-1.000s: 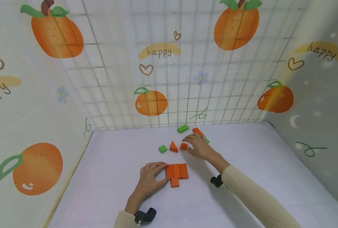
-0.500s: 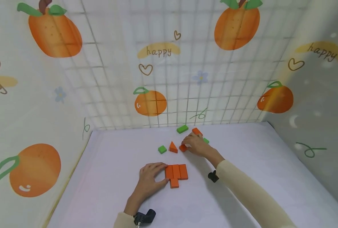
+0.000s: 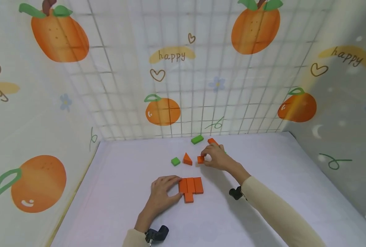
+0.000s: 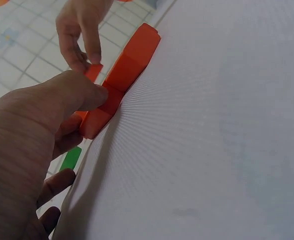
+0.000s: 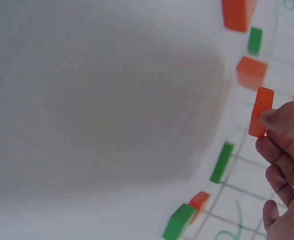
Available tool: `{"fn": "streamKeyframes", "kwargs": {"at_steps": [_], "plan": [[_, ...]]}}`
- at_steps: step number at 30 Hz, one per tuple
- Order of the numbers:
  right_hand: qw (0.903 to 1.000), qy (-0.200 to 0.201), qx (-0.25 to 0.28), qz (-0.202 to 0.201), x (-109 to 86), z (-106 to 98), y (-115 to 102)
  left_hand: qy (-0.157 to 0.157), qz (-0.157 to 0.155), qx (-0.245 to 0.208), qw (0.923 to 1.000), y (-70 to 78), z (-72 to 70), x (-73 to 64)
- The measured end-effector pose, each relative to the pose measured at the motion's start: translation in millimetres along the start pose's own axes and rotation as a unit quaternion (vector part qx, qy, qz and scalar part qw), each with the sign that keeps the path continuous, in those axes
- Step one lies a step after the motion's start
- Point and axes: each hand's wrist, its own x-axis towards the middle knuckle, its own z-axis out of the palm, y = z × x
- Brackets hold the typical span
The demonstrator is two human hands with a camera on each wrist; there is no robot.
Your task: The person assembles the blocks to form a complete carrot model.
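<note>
In the head view, several orange blocks (image 3: 191,185) lie flat together, three upright side by side and a shorter block (image 3: 189,198) below the middle. My left hand (image 3: 164,193) holds the leftmost block, its index finger at the far end and its thumb at the near end. The left wrist view has the thumb against the orange side of the group. Farther back, my right hand (image 3: 217,157) pinches a small square orange block (image 3: 200,160) between thumb and fingers. That piece (image 5: 261,112) is held off the table in the right wrist view.
Left of the right hand lie an orange triangular block (image 3: 187,159) and a green square block (image 3: 175,161). A green rectangular block (image 3: 197,139) and an orange one (image 3: 212,141) are behind. Another green block is mostly hidden by the right hand. A patterned curtain encloses the table.
My right hand has taken hold of the small square orange block, lifted it and shifted slightly right. The left hand stays at the orange group.
</note>
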Motion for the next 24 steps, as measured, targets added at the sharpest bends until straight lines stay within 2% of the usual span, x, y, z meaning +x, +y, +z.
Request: {"fn": "streamKeyframes", "kwargs": {"at_steps": [4,10,18,24], "plan": [[0.9991,0.026,0.015,-0.029,-12.0,-7,-9,0.004,0.003,0.003,1.0000,1.6,-0.3,0.7],[0.9968,0.042,0.022,-0.064,-33.1,-13,-30,0.001,0.001,0.011,0.9999,0.2,1.6,1.3],[0.9955,0.037,0.035,-0.081,-60.5,-11,-52,-0.003,-0.001,0.008,1.0000,-0.1,1.6,2.2],[0.9936,0.033,0.034,-0.103,-78.7,-6,-66,0.012,0.007,0.007,0.9999,0.3,1.9,0.9]]}}
